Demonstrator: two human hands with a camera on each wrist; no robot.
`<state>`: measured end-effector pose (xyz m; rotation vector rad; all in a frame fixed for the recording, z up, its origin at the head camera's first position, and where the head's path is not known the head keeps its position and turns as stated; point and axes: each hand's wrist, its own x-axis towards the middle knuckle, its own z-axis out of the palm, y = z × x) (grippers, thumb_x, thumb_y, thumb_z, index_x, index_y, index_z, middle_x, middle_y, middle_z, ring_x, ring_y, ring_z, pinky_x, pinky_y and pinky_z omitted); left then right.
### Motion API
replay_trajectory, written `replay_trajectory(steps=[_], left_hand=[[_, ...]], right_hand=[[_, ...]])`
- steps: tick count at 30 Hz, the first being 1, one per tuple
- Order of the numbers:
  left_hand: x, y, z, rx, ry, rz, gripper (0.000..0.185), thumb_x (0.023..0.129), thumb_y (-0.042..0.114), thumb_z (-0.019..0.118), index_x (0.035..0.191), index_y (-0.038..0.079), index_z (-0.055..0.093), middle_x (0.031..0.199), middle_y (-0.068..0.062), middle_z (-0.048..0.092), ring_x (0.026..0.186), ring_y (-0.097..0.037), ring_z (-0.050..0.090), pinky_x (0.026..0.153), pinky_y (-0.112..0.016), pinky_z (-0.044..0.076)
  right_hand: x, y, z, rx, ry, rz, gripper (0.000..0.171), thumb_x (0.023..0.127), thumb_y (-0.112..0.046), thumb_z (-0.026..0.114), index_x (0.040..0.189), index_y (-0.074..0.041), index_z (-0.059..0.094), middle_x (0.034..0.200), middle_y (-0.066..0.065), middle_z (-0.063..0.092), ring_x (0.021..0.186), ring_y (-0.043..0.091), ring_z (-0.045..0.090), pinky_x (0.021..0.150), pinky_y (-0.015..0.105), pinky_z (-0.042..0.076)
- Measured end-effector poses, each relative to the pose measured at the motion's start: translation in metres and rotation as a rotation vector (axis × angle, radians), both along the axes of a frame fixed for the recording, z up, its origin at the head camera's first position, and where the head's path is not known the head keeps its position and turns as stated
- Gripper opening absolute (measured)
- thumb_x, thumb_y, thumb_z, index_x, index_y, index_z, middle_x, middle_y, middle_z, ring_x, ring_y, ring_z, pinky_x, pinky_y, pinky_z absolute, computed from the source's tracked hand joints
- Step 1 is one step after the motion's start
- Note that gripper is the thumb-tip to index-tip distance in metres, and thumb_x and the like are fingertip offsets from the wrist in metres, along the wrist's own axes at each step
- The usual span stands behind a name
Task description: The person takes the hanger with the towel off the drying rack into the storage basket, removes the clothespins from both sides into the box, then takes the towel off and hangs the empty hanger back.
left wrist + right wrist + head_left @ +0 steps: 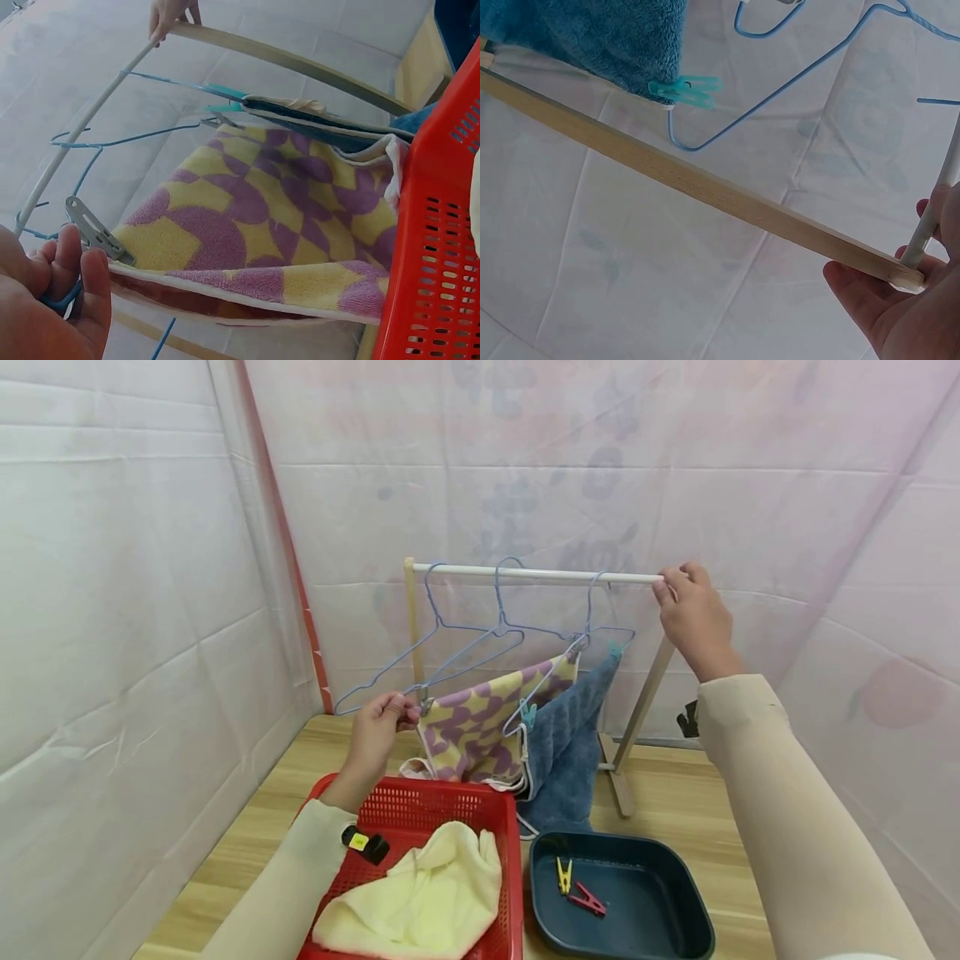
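A small drying rack with a white rail point(540, 575) and wooden legs point(645, 693) stands on the table. Three blue wire hangers point(465, 635) hang from the rail. A yellow and purple checked towel point(480, 727) is pegged to the middle one, and a blue towel point(573, 735) to the right one. My left hand point(403, 712) pinches the lower left end of the checked towel's hanger, beside a grey metal clip point(94, 229) on the towel's corner point(150, 244). My right hand point(675, 589) grips the right end of the rail point(930, 217), where it meets the wooden leg point(690, 180).
A red plastic basket point(420, 810) holding a cream towel point(427, 893) sits at the front, and a dark blue tray point(675, 902) with a yellow peg point(563, 874) and a red peg point(588, 899) sits to its right. White sheets close in on the table from the left, back and right.
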<state>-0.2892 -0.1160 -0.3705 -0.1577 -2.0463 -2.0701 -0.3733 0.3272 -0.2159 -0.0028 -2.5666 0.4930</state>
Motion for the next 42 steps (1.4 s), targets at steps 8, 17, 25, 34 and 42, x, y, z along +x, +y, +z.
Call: replay_trajectory(steps=[8, 17, 25, 34, 42], left_hand=[[0.008, -0.012, 0.0, 0.046, -0.002, 0.019, 0.031, 0.109, 0.016, 0.043, 0.107, -0.01, 0.059, 0.085, -0.002, 0.066, 0.08, -0.011, 0.066, 0.077, -0.022, 0.058], [0.016, -0.023, -0.011, 0.048, 0.03, 0.059, 0.031, 0.109, 0.016, 0.043, 0.104, -0.012, 0.058, 0.08, -0.002, 0.061, 0.078, -0.012, 0.064, 0.077, -0.025, 0.059], [0.018, -0.028, -0.013, 0.116, 0.07, 0.082, 0.032, 0.108, 0.015, 0.043, 0.105, -0.014, 0.054, 0.079, 0.0, 0.061, 0.076, -0.008, 0.063, 0.075, -0.023, 0.058], [0.017, -0.026, -0.01, 0.164, 0.106, 0.143, 0.031, 0.108, 0.015, 0.044, 0.103, -0.013, 0.056, 0.08, 0.0, 0.064, 0.074, -0.009, 0.065, 0.071, -0.02, 0.057], [0.016, -0.023, -0.012, 0.193, 0.121, 0.176, 0.031, 0.108, 0.015, 0.044, 0.102, -0.013, 0.056, 0.079, 0.002, 0.065, 0.074, -0.01, 0.065, 0.071, -0.021, 0.057]], right_hand=[[-0.001, -0.001, 0.0, 0.002, -0.002, 0.002, 0.057, 0.109, -0.047, 0.028, 0.152, -0.012, 0.042, 0.162, 0.017, 0.027, 0.131, 0.051, 0.045, 0.094, 0.069, 0.041], [-0.001, 0.003, 0.001, 0.001, -0.018, 0.005, 0.058, 0.109, -0.048, 0.027, 0.154, -0.014, 0.04, 0.164, 0.015, 0.023, 0.133, 0.052, 0.044, 0.092, 0.069, 0.041], [-0.002, 0.0, 0.001, 0.006, -0.016, 0.009, 0.058, 0.109, -0.047, 0.028, 0.154, -0.013, 0.04, 0.164, 0.017, 0.024, 0.133, 0.053, 0.043, 0.092, 0.07, 0.041], [-0.003, -0.001, 0.002, -0.003, -0.019, 0.024, 0.06, 0.109, -0.049, 0.026, 0.155, -0.013, 0.038, 0.164, 0.017, 0.023, 0.133, 0.054, 0.043, 0.093, 0.071, 0.04], [-0.001, 0.002, 0.002, 0.002, -0.023, 0.031, 0.059, 0.109, -0.048, 0.027, 0.154, -0.012, 0.039, 0.164, 0.018, 0.022, 0.134, 0.054, 0.041, 0.093, 0.072, 0.039]])
